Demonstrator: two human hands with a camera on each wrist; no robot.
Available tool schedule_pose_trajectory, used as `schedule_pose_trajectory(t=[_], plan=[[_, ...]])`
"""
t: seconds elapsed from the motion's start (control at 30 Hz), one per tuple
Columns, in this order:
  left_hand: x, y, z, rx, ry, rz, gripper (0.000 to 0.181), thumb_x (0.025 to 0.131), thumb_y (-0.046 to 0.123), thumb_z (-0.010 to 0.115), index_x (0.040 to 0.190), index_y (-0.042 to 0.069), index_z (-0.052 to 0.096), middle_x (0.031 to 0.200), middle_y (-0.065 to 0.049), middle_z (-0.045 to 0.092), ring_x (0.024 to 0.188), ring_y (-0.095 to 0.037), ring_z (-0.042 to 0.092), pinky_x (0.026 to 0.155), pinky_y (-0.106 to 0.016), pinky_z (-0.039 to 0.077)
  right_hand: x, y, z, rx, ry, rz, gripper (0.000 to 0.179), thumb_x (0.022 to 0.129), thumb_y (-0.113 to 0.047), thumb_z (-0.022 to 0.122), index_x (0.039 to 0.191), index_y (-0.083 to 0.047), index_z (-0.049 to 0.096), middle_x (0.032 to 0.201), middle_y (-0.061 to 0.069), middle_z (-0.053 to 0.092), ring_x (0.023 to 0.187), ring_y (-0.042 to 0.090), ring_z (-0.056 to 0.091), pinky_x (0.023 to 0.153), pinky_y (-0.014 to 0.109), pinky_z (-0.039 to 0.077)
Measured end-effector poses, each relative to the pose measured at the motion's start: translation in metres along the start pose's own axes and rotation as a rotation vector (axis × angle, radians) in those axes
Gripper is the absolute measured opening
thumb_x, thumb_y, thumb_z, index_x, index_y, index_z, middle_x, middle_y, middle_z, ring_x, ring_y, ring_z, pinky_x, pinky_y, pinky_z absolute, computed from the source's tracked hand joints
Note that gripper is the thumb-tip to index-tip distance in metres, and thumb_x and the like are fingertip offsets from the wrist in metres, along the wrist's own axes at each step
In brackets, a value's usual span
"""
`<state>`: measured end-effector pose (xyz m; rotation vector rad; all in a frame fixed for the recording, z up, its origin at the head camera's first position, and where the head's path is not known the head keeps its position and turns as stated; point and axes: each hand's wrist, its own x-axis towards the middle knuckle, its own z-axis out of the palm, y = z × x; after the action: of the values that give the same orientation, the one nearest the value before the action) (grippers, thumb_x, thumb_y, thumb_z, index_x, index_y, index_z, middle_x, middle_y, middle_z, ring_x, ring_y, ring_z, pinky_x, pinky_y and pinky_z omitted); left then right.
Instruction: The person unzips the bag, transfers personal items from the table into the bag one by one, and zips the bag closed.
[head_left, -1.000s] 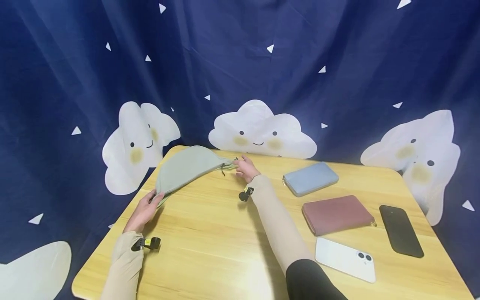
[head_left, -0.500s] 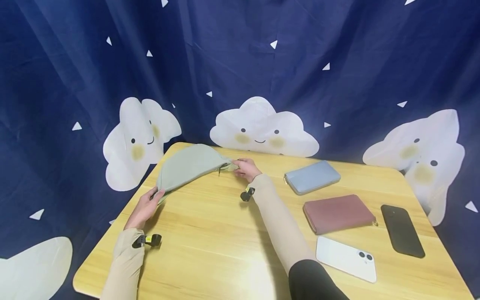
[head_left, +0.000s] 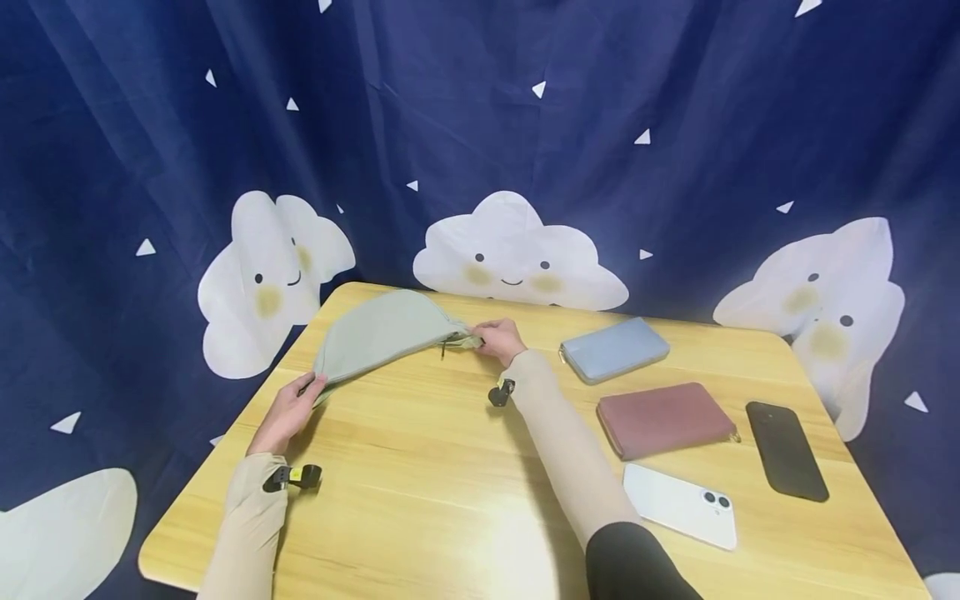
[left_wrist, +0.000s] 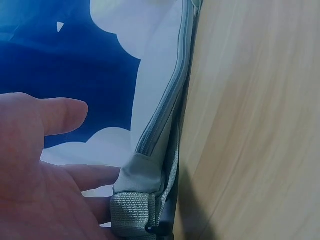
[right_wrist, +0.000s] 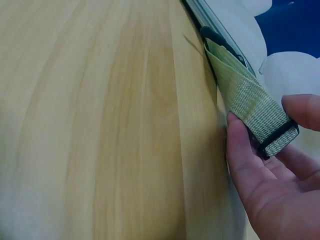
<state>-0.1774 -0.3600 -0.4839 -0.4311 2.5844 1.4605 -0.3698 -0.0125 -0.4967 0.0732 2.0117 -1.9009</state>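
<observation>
A pale grey-green crescent-shaped waist bag (head_left: pixel 382 333) lies at the far left of the table, its zipper along the near edge. My left hand (head_left: pixel 287 414) is at its left end. In the left wrist view, fairly straight fingers touch the bag's strap end (left_wrist: pixel 131 210) from behind, and the thumb (left_wrist: pixel 67 115) stands apart from it. My right hand (head_left: pixel 500 340) is at the other end. There, in the right wrist view, thumb and fingers pinch the webbing strap (right_wrist: pixel 245 95) by its black slider (right_wrist: pixel 277 135). A dark zipper pull (head_left: pixel 443 350) hangs near the bag's right end.
Right of my right arm lie a light blue wallet (head_left: pixel 615 350), a dusty red wallet (head_left: pixel 667 418), a white phone (head_left: pixel 678 504) and a black phone (head_left: pixel 787 452). A dark blue curtain (head_left: pixel 480 125) with clouds hangs behind the wooden table (head_left: pixel 420 483).
My right hand has shifted slightly right and towards me along the strap, from loose contact to a pinch. The left hand and the bag have hardly moved.
</observation>
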Motion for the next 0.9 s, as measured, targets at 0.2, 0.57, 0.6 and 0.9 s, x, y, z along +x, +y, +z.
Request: schedule_pose_trajectory(t=[0.2, 0.57, 0.6, 0.9], plan=[[-0.001, 0.001, 0.002, 0.011, -0.02, 0.001, 0.083, 0.108, 0.058, 0.035, 0.164, 0.003, 0.01, 0.171, -0.025, 0.01, 0.159, -0.046, 0.01, 0.126, -0.062, 0.017, -0.001, 0.007, -0.009, -0.013, -0.03, 0.006, 0.041, 0.097, -0.01, 0.068, 0.135, 0.004, 0.063, 0.137, 0.02, 0.063, 0.094, 0.015, 0.068, 0.084, 0.026, 0.06], [-0.004, 0.012, 0.012, 0.038, -0.064, 0.025, 0.084, 0.108, 0.058, 0.035, 0.164, 0.0, 0.012, 0.171, -0.027, 0.012, 0.159, -0.047, 0.01, 0.127, -0.061, 0.016, -0.013, 0.006, -0.034, -0.046, -0.044, 0.007, 0.036, 0.098, -0.01, 0.067, 0.131, 0.005, 0.065, 0.135, 0.019, 0.063, 0.094, 0.015, 0.066, 0.087, 0.029, 0.061], [-0.004, 0.013, 0.013, 0.04, -0.07, 0.026, 0.085, 0.108, 0.059, 0.035, 0.164, -0.001, 0.012, 0.17, -0.028, 0.012, 0.159, -0.047, 0.01, 0.127, -0.061, 0.016, -0.015, 0.006, -0.036, -0.052, -0.043, 0.008, 0.036, 0.098, -0.01, 0.067, 0.131, 0.006, 0.065, 0.135, 0.019, 0.063, 0.095, 0.016, 0.066, 0.087, 0.03, 0.061], [-0.008, 0.021, 0.027, 0.085, -0.094, 0.049, 0.083, 0.109, 0.056, 0.034, 0.162, -0.004, 0.014, 0.169, -0.03, 0.014, 0.158, -0.049, 0.012, 0.127, -0.06, 0.015, -0.034, 0.008, -0.055, -0.092, -0.035, 0.017, 0.036, 0.099, -0.012, 0.067, 0.131, 0.005, 0.065, 0.13, 0.018, 0.064, 0.101, 0.021, 0.068, 0.087, 0.029, 0.06]])
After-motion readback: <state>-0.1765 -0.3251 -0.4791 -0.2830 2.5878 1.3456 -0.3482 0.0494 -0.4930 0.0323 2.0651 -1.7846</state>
